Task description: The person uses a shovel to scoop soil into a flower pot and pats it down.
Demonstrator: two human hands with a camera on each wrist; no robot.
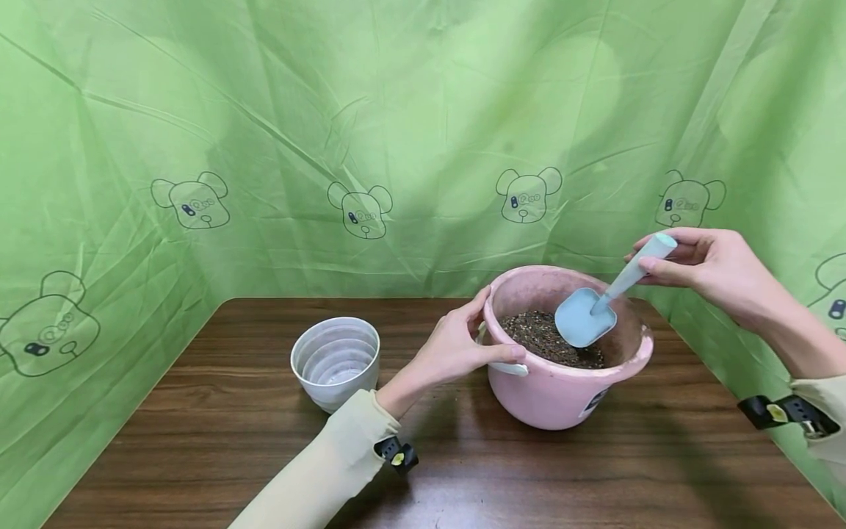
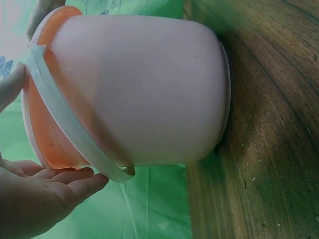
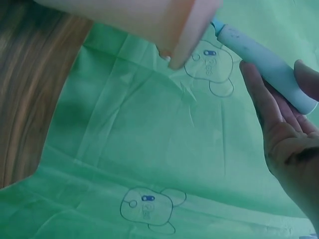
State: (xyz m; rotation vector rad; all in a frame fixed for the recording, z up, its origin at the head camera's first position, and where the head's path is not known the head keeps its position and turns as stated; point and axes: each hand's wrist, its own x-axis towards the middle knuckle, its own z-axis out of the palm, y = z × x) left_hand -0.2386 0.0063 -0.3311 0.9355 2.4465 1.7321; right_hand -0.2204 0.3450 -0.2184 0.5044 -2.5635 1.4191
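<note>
Pinched by a smooth, tapering grip between thumb and fingers of the right hand point(image 1: 710, 264): a pale blue trowel point(image 1: 584, 317), blade squarish with rounded corners, angled down within the mouth of a round pink plastic bucket point(image 1: 538, 400) of dark, grainy soil point(image 1: 538, 339). Held at the rim by the widely spread thumb and fingers of the left hand point(image 1: 456, 342), beside a white bail point(image 1: 512, 369). Leftward on the wood-grained worktop point(image 1: 502, 477), a ribbed, pale round pot point(image 1: 335, 360). Behind, creased green fabric point(image 1: 423, 88).

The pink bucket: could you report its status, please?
Left hand gripping pink bucket. Right hand holding blue scoop. Soil inside bucket; nothing visibly in scoop's way.
</note>
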